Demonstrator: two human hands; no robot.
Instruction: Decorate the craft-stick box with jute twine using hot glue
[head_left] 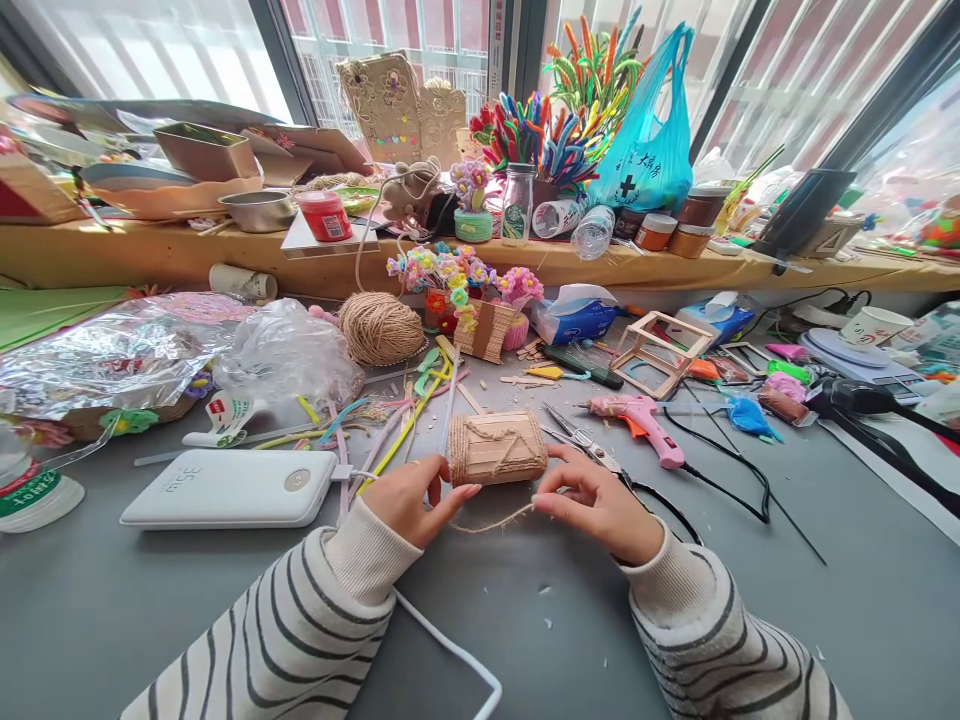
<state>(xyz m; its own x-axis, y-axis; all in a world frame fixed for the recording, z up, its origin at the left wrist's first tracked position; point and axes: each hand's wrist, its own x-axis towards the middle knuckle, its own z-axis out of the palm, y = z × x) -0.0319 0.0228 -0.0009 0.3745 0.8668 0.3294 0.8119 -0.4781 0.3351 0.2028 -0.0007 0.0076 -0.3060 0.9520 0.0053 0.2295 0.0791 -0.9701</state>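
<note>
A small cylinder of wooden craft sticks lies on its side in front of me, with twine coiled around its ends and a zigzag of twine on its face. My left hand grips its left end, fingers behind and thumb along the front. A loose length of jute twine sags below the cylinder. My right hand pinches the twine's free end between thumb and forefinger, while its other fingers are near the cylinder's right end. Scissors and a pink glue gun lie beyond my right hand.
A white power bank with a cable sits at left. Behind are a ball of twine, a wooden stick frame and tissue packs. Pipe cleaners and jars crowd the windowsill. A black cord loops at right.
</note>
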